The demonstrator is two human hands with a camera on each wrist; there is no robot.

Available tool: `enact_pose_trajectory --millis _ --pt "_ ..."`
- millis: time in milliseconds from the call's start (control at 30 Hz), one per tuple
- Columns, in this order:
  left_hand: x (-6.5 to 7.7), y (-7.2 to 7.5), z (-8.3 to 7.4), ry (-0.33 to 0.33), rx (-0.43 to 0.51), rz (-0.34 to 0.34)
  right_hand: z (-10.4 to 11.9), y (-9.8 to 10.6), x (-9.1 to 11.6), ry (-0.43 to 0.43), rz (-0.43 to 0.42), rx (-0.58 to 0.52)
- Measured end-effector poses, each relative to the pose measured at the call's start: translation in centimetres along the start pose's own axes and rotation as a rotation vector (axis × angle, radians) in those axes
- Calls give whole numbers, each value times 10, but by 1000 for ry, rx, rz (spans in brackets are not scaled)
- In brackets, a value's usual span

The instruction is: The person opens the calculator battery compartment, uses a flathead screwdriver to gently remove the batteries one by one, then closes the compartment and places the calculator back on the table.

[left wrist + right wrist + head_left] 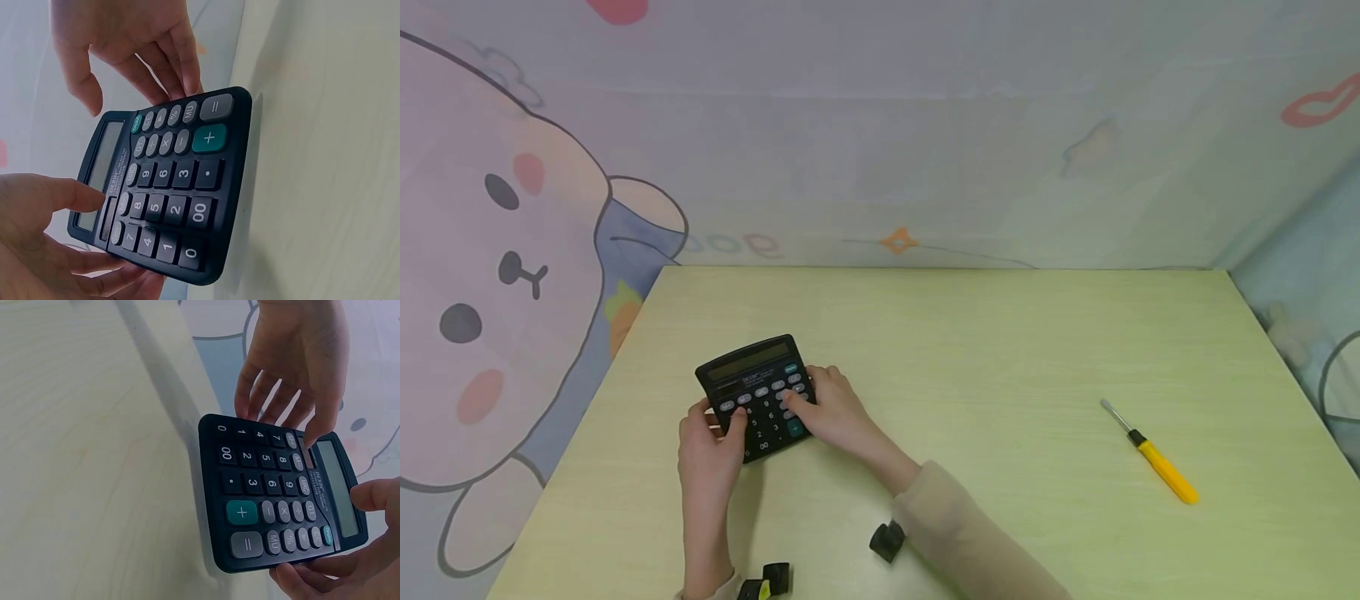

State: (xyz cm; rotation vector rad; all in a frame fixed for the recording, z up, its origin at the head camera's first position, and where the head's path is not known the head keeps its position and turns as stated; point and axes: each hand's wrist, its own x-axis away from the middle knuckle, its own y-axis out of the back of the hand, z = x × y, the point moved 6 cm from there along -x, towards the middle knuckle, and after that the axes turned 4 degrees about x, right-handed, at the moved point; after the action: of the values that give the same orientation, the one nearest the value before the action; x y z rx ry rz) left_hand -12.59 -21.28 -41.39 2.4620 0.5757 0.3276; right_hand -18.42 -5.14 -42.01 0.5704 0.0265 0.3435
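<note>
Both hands hold a black desk calculator (pixel 765 414) above the left part of the table, its display toward the far side and its keys facing the person. The left hand (pixel 709 454) grips the left edge, thumb on the face and fingers partly hidden behind. On the opposite edge is the right hand (pixel 842 417), its thumb over the front and its fingers at the side and back. In the left wrist view the calculator (pixel 165 209) shows grey and green keys beside black number keys; its screen looks blank. The right wrist view shows the calculator (pixel 256 515) tilted off the tabletop.
A screwdriver (pixel 1165 473) with a yellow handle lies on the right side of the pale wooden table (pixel 970 350). Black wrist-worn devices (pixel 887 542) show near both forearms. A printed cloth backdrop (pixel 880 142) rises behind the table.
</note>
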Motion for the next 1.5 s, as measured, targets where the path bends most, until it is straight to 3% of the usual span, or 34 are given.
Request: enact_pose_trajectory --millis 533,900,1500 --pt "6 1 1 13 81 19 -1 4 1 -33 47 -41" --pt "11 3 -2 -12 153 3 7 9 5 -8 56 -25" --pt "15 5 -5 -23 231 -19 9 12 10 -16 23 -58"
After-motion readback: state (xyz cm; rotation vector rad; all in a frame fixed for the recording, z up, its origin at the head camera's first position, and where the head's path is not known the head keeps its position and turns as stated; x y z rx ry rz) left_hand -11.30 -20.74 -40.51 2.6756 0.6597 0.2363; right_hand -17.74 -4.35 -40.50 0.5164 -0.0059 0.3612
